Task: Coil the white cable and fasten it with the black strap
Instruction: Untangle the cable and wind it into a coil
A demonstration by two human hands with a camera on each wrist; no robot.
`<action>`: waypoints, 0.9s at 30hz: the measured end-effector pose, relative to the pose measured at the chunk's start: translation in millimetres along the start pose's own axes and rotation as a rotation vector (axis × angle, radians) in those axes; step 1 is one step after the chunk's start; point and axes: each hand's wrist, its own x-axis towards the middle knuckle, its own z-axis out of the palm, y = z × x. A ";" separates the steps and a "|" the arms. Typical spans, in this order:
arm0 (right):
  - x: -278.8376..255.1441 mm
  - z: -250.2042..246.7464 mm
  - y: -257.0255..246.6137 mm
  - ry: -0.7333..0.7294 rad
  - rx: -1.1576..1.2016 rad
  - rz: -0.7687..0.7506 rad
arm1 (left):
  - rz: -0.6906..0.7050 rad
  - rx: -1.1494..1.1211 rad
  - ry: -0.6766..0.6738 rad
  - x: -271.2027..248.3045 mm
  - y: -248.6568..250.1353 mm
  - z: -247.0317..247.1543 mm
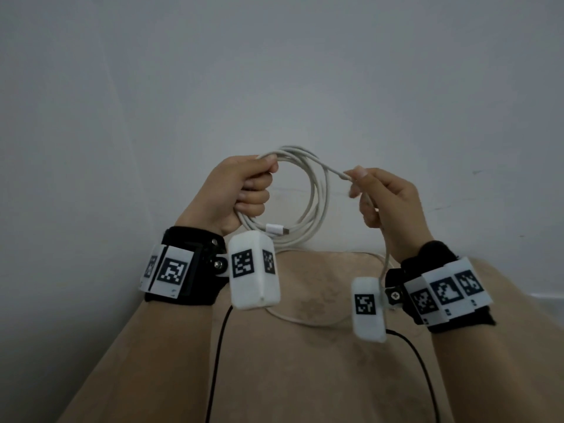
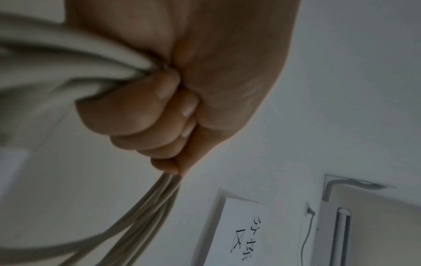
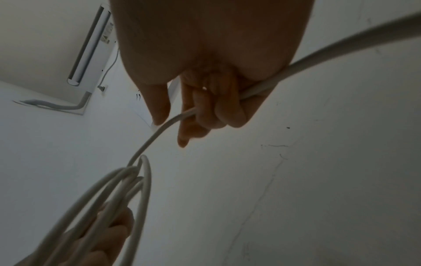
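The white cable [image 1: 317, 190] hangs in several round loops in the air before a pale wall. My left hand [image 1: 244, 190] grips the left side of the coil in a fist [image 2: 145, 115], strands running out above and below the fingers [image 2: 136, 221]. A white plug end [image 1: 276, 229] sticks out at the coil's bottom. My right hand [image 1: 375, 193] pinches the loose strand [image 3: 159, 131] just right of the coil; the strand passes through the curled fingers [image 3: 218, 108] and trails down to the surface [image 1: 305, 319]. I see no black strap in any view.
A beige cloth-covered surface [image 1: 305, 377] lies below the hands, with slack white cable looping over it. Black wires [image 1: 219, 346] run from the white wrist cameras toward me. A pale wall [image 1: 274, 71] stands close behind. A wall sign [image 2: 246, 234] and an air conditioner [image 3: 91, 45] show in the wrist views.
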 end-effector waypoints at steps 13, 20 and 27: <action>-10.9 40.2 9.6 -0.235 0.070 0.273 | 0.141 -0.506 0.168 11.8 -12.0 24.1; -7.1 41.5 8.8 -0.239 0.712 0.409 | 0.193 -0.607 0.232 18.1 -26.0 37.7; -6.3 40.0 8.3 -0.172 0.958 0.450 | 0.142 -0.674 0.273 23.5 -38.8 45.7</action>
